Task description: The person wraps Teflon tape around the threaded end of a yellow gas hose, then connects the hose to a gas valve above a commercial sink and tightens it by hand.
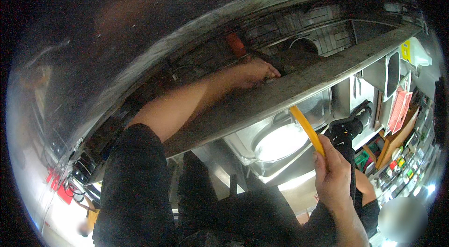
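My left hand (256,72) is up on a long, dark, grimy ledge (220,111), its arm stretched across from the lower left. Its fingers are curled against the ledge's top; what they hold, if anything, is hidden. Lower and to the right, my right hand (331,172) grips a slim, slightly curved yellow bar (307,130) by its lower end. The bar's upper end meets the ledge's front edge, and I cannot tell whether it continues behind it. What kind of thing the bar belongs to is not visible.
Behind the ledge are a red block (235,44) and a round metal rim (303,43). Below lie a brightly lit metal basin (322,111), a black shoe-like shape (353,124) and a red basket (399,110). Another person's arm (367,186) shows at lower right. A metal hood (117,27) curves overhead.
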Demonstrator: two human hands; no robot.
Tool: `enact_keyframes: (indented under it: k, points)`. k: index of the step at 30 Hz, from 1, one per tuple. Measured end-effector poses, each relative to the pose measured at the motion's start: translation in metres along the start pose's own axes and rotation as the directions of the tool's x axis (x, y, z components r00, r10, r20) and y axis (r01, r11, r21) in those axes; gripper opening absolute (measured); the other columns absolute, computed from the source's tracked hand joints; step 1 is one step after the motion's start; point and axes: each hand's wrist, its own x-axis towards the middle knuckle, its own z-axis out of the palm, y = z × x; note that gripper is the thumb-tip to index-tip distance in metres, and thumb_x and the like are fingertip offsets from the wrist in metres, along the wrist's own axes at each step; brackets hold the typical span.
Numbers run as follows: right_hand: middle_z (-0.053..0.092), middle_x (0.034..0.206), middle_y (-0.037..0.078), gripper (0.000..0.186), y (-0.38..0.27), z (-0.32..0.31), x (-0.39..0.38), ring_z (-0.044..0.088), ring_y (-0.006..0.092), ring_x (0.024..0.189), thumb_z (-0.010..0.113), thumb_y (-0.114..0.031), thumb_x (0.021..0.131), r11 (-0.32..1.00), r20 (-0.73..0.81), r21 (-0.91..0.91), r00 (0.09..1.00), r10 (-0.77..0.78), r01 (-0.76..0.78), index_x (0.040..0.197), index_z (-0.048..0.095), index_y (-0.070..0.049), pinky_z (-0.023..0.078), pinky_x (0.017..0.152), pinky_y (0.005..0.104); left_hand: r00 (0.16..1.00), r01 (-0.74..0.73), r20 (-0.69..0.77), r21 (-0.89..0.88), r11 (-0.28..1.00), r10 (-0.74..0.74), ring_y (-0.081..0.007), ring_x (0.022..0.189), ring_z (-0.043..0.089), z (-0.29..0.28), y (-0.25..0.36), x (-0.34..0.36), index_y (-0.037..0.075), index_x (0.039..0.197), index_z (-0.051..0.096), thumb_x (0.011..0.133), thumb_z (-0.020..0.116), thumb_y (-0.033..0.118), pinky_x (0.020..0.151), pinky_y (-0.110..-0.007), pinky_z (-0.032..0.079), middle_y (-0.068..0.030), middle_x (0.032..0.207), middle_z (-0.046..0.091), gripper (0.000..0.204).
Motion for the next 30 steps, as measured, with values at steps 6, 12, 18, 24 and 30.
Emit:
enact_keyframes:
  k: [6, 12, 18, 24, 30]
  points:
    - [0.077, 0.113, 0.026, 0.041, 0.001, 0.002, 0.001, 0.077, 0.044, 0.099, 0.069, -0.012, 0.105, 1.0, 0.013, -0.011, 1.0, 0.011, -0.011, 0.145, 0.064, -0.002, 0.062, 0.085, 0.0484, 0.995, 0.074, 0.075, -0.143, 0.987, -0.063, -0.0265, 0.143, 0.055, -0.011, -0.011, -0.004, 0.009, 0.148, 0.069, 0.108, 0.073, 0.034, 0.113, -0.048, 0.05, -0.0104, 0.153, 0.064, 0.048]
    - [0.076, 0.116, 0.027, 0.041, 0.0, 0.003, -0.001, 0.077, 0.0445, 0.101, 0.067, -0.013, 0.106, 1.0, 0.011, 0.005, 1.0, 0.011, -0.011, 0.145, 0.064, -0.001, 0.062, 0.087, 0.0486, 0.996, 0.062, 0.074, -0.246, 0.967, -0.045, -0.0256, 0.141, 0.056, -0.011, -0.024, -0.001, 0.009, 0.144, 0.072, 0.103, 0.08, 0.039, 0.112, -0.046, 0.05, -0.009, 0.149, 0.068, 0.051]
    - [0.076, 0.113, 0.027, 0.042, 0.001, 0.004, -0.001, 0.077, 0.039, 0.097, 0.066, -0.013, 0.107, 1.0, 0.02, 0.011, 1.0, 0.021, -0.021, 0.147, 0.063, 0.001, 0.062, 0.085, 0.0454, 0.998, 0.04, 0.047, -0.213, 0.976, -0.031, -0.0242, 0.139, 0.057, -0.012, -0.025, -0.001, 0.008, 0.137, 0.075, 0.099, 0.084, 0.041, 0.111, -0.045, 0.05, -0.0074, 0.144, 0.07, 0.051]
    - [0.076, 0.106, 0.027, 0.042, 0.002, 0.006, -0.001, 0.077, 0.0285, 0.089, 0.062, -0.01, 0.109, 1.0, 0.017, -0.004, 1.0, 0.0, 0.0, 0.15, 0.061, 0.004, 0.061, 0.083, 0.0385, 0.994, 0.108, -0.002, -0.225, 0.968, -0.111, -0.0219, 0.128, 0.061, -0.009, -0.019, -0.004, 0.01, 0.135, 0.076, 0.097, 0.085, 0.044, 0.106, -0.043, 0.052, -0.0058, 0.138, 0.071, 0.052]
    - [0.076, 0.102, 0.026, 0.043, 0.001, 0.007, -0.001, 0.078, 0.029, 0.087, 0.062, -0.011, 0.109, 1.0, 0.031, 0.0, 0.999, 0.013, -0.013, 0.15, 0.061, 0.003, 0.061, 0.082, 0.0386, 0.995, 0.097, 0.009, -0.264, 0.96, -0.098, -0.0176, 0.121, 0.059, -0.01, -0.021, -0.001, 0.013, 0.138, 0.075, 0.1, 0.083, 0.041, 0.104, -0.039, 0.051, -0.0035, 0.133, 0.07, 0.048]
